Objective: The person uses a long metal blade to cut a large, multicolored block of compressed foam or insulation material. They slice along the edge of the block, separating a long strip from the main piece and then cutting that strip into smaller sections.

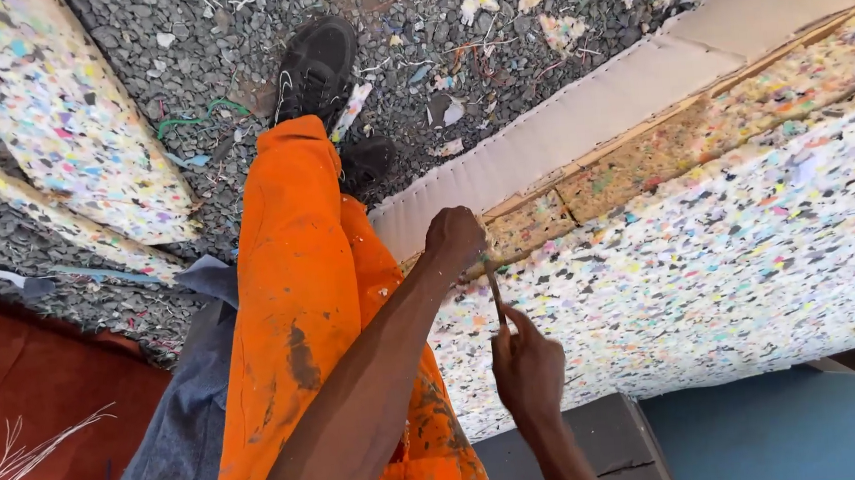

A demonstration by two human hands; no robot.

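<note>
Head view: your right hand pinches a thin stick-like tool against the speckled foam slab. Your left hand, fisted, grips its near-left corner by the quilted border. Orange trouser leg left; gravel beyond.

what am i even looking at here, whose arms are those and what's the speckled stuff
This is one picture from a camera worn on a person's head, looking down, so the arms and orange trousers are the wearer's own. There is no machine, just two bare hands.

The speckled stuff is a big slab of multicoloured recycled foam with a pale quilted fabric border along its edge. The left hand is closed at that edge. The right hand pinches a thin stick-like tool that points up toward the left hand; what kind of tool it is cannot be told.

Below is grey gravel ground littered with foam scraps, with the person's black shoe and another foam piece at upper left.
</note>
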